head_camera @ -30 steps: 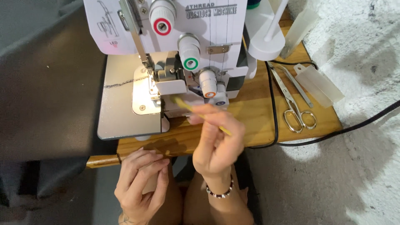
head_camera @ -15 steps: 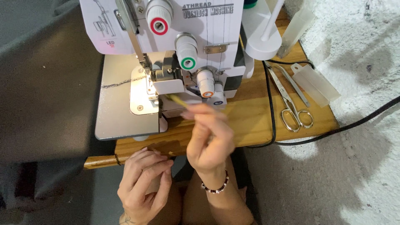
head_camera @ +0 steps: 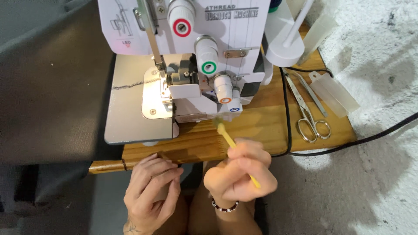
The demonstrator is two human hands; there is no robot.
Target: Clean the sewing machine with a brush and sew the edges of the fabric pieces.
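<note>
Yellow brush (head_camera: 230, 140), thin and light, looks a bit bendy, pinched at mid-handle by the right hand (head_camera: 240, 175), its tip just at the white overlock machine's (head_camera: 204, 56) lower front. Left hand (head_camera: 150, 191) rests loosely curled, holding nothing, by the wooden table (head_camera: 261, 126) edge.

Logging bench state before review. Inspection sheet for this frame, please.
Surface: wooden table, small, standing on a pale rough floor.
Job's things: white overlock sewing machine with coloured dials; thin yellow brush, tip near the machine's lower front.
Clutter: scissors, tweezers, clear plastic case on the table's right side.
Grips: right hand shut on the yellow brush; left hand open, at the table's front edge.
Cables: black cable running across the table and floor.
Surroundings: dark fabric at left.
</note>
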